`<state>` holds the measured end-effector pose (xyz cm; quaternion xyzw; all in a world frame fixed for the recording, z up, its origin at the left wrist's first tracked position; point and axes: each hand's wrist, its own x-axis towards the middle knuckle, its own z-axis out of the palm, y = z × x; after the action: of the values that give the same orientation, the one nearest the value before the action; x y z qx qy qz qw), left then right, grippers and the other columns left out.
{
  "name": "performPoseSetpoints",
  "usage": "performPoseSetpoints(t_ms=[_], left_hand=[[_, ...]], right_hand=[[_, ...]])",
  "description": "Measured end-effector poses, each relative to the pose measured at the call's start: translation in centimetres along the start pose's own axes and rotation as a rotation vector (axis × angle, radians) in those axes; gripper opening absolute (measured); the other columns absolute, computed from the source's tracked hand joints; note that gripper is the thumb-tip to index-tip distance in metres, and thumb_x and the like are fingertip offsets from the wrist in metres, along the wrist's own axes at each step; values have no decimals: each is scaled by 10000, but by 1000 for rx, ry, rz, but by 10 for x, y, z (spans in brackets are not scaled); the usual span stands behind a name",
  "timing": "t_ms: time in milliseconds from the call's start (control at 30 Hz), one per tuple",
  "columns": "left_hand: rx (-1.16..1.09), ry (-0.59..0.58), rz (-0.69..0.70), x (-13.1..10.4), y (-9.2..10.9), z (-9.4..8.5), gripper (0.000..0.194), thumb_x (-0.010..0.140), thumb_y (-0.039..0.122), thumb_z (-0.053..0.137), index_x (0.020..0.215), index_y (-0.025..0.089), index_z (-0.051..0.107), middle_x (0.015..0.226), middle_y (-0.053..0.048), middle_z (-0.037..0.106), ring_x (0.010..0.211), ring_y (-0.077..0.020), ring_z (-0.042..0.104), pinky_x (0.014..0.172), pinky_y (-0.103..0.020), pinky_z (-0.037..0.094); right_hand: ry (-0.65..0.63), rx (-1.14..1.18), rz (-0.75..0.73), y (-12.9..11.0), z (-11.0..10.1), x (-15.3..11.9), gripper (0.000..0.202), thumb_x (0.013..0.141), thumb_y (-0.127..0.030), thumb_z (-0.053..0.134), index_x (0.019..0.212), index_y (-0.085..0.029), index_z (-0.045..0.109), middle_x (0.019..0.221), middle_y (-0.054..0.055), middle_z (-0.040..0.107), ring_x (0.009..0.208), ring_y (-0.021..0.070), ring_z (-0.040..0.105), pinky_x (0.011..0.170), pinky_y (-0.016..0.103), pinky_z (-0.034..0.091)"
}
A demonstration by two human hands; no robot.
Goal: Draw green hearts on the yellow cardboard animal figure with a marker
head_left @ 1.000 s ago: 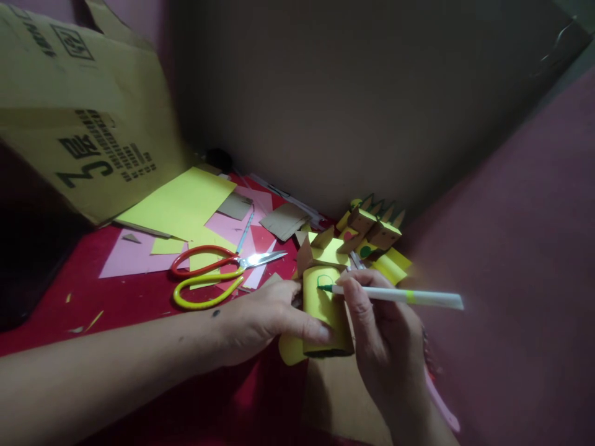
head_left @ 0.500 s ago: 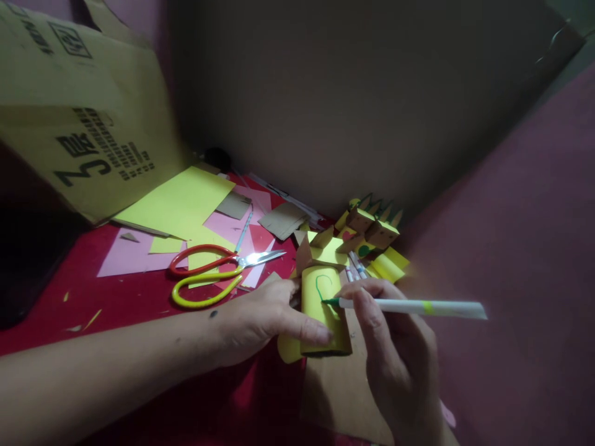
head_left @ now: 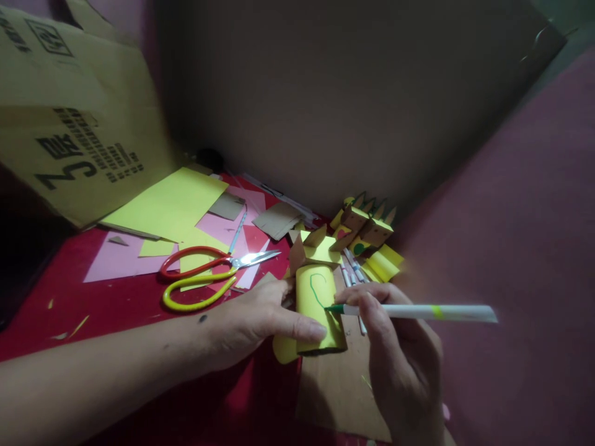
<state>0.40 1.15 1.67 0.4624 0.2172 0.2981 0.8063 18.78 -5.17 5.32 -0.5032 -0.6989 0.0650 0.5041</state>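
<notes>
My left hand [head_left: 274, 319] grips a yellow paper-covered tube figure [head_left: 309, 282], its thumb pressed on the front. A cardboard head with pointed ears [head_left: 321, 246] tops the tube at the far end. On the yellow surface runs a curved green line. Pinched in my right hand [head_left: 402, 353] is a white felt-tip pen [head_left: 418, 312] with a green tip, which touches the tube at the lower end of that line. Fingers of my left hand behind the tube are hidden.
Red-and-yellow-handled scissors [head_left: 199, 279] lie left of the tube, among yellow paper [head_left: 162, 201] and pink scraps. Similar cardboard figures [head_left: 367, 223] stand behind, near more pens [head_left: 353, 269]. A brown cardboard piece [head_left: 341, 396] lies beneath my hands; a carton [head_left: 93, 124] stands back left.
The pen tip has moved down and slightly right over the tube, and the green line has grown longer. The whole view has shifted a little.
</notes>
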Motion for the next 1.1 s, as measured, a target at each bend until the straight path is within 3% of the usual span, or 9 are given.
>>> performPoseSetpoints(t_ms=[100,200,367,500,667,800,967,1100], left_hand=[[9,46,8,0,-3,0,525,781,355,891,1244,143,759,1158,-131,809,1166,-344,691,994,-417,513],[17,59,-1,1,-3,1,483,783,365,897,1189,133,777,1133,-122,809,1067,-293,705,905,-355,521],[19,78,-24,3,-3,3,493,765,338,895,1182,106,773,1095,-145,800,1016,-312,707,869,-382,528],[28,12,14,2,-3,2,585,797,315,870,1339,146,729,1175,-147,797,1107,-333,706,873,-372,534],[51,55,-25,-1,-4,0,630,815,322,861,1404,164,704,1310,-164,775,1180,-346,711,806,-330,565],[40,-9,-19,0,-2,1,615,856,299,825,1447,203,687,1262,-141,803,1179,-328,724,798,-309,566],[65,38,-44,1,-1,2,633,800,356,874,1379,157,712,1254,-170,794,1195,-368,707,856,-358,566],[78,50,-56,1,-1,2,611,784,368,879,1330,143,724,1223,-166,798,1077,-324,724,865,-364,555]], right_hand=[[8,57,23,2,1,-3,252,1069,-277,563,904,-271,753,775,-28,761,607,112,661,547,212,530],[105,119,69,5,5,-4,281,1072,-321,571,866,-262,752,833,-9,785,784,145,733,686,247,571],[304,326,206,14,18,2,257,1026,-431,661,866,-249,748,742,-36,723,690,114,691,691,247,562],[244,411,230,18,24,9,297,999,-458,695,798,-241,710,676,-44,671,640,106,658,643,236,551],[215,365,193,15,23,10,303,1023,-420,653,776,-248,688,686,-46,674,642,97,663,630,212,560],[187,336,171,15,22,10,281,1025,-387,642,780,-256,689,674,-59,656,620,82,643,597,182,549],[196,336,169,16,25,11,246,1015,-385,660,813,-257,718,686,-57,674,627,76,635,609,172,547],[192,342,168,16,26,11,253,1020,-400,656,820,-257,718,703,-51,677,648,78,640,627,178,551]])
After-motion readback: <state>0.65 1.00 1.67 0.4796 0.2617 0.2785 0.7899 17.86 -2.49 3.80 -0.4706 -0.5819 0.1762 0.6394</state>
